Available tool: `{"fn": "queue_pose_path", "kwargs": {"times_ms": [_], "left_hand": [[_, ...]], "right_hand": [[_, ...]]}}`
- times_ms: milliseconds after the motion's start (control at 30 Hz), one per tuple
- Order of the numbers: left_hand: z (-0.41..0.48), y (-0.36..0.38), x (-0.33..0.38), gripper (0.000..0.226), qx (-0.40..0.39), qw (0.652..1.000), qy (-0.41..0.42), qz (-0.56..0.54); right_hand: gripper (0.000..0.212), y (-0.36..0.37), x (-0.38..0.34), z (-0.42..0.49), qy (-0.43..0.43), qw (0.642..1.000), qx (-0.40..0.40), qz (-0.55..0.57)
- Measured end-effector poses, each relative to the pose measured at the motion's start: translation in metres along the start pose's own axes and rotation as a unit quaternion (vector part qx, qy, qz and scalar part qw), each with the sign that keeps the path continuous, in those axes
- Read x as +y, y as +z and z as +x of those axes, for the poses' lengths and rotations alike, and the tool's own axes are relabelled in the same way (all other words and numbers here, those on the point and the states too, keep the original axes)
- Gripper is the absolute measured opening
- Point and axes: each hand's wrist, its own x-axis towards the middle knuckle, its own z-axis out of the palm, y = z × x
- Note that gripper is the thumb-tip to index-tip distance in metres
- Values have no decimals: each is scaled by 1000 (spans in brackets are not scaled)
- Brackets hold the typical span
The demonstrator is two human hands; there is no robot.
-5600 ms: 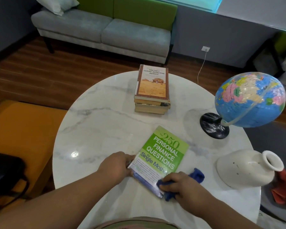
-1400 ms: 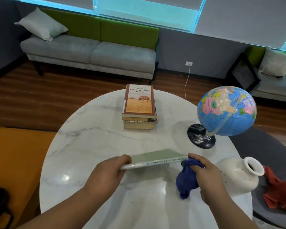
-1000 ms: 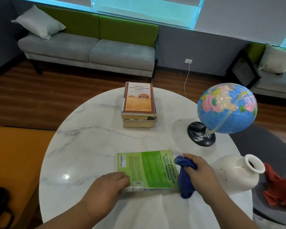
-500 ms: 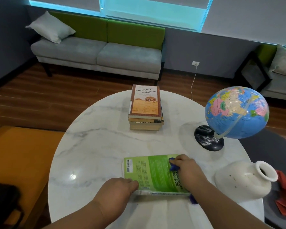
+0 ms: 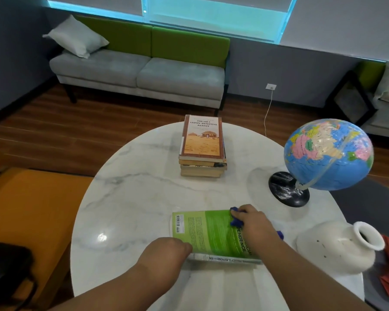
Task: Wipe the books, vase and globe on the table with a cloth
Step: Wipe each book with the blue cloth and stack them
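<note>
While the left hand [image 5: 166, 250] steadies the green book [image 5: 207, 230] at its near left corner, fingers curled against the edge with their tips hidden, wiping that book's back cover is the step in hand. The book lies flat on the marble counter [image 5: 133, 209], spine toward the person and barcode end to the left. On its right half the right hand [image 5: 254, 223] bears down on a blue cloth [image 5: 235, 217], fingers bunched over the wad and pressing it to the cover near the far edge. A scrap of the same blue shows just off the book's right side. How much of the cover is already clean cannot be told.

Right of the book and a little apart, a white vase [image 5: 337, 250] lies on its side, mouth turned away from the book. Beyond the book and to its right stands the globe [image 5: 328, 153] on a black foot. Straight beyond the book, well apart, sits the stack of books [image 5: 201, 149], an orange cover uppermost.

The next move, as I judge it, calls for a firm sweep of the cloth leftward toward the barcode, the left hand holding hard so the book does not skate on the smooth stone. The vase, globe and stack look to be work to come.
</note>
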Motion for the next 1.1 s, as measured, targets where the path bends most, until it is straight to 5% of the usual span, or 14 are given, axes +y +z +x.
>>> {"fn": "queue_pose_path", "kwargs": {"times_ms": [133, 200, 300, 433, 600, 633, 733, 933, 1033, 1100], "left_hand": [[1, 1, 1, 42, -21, 1000, -2, -3], [1, 1, 2, 42, -12, 1000, -3, -14], [0, -5, 5, 41, -10, 1000, -17, -17], [-2, -5, 1, 33, 45, 999, 7, -19], [-2, -8, -15, 21, 119, 991, 39, -51], [-2, -13, -18, 12, 160, 982, 30, -92], [-1, -48, -28, 30, 239, 945, -24, -220], [-8, -90, -42, 23, 315, 912, -81, -249], [-8, -92, -47, 20, 309, 878, -135, -341], [-8, -92, -46, 21, 285, 826, -163, -459]], "right_hand": [[42, 9, -14, -11, -66, 989, -125, -41], [33, 16, -10, -20, -69, 984, -157, 37], [11, 3, 14, -27, 22, 989, -91, 115], [35, -16, 39, -28, 143, 972, -3, 184], [34, -34, 31, -42, 182, 948, 82, 248], [35, -37, 27, -45, 200, 933, 88, 285], [38, -41, 23, -47, 229, 891, 94, 380], [24, -39, 15, -51, 285, 807, 50, 514], [35, -42, 0, -54, 273, 817, 5, 507], [28, -44, -13, -58, 243, 828, -3, 505]]}}
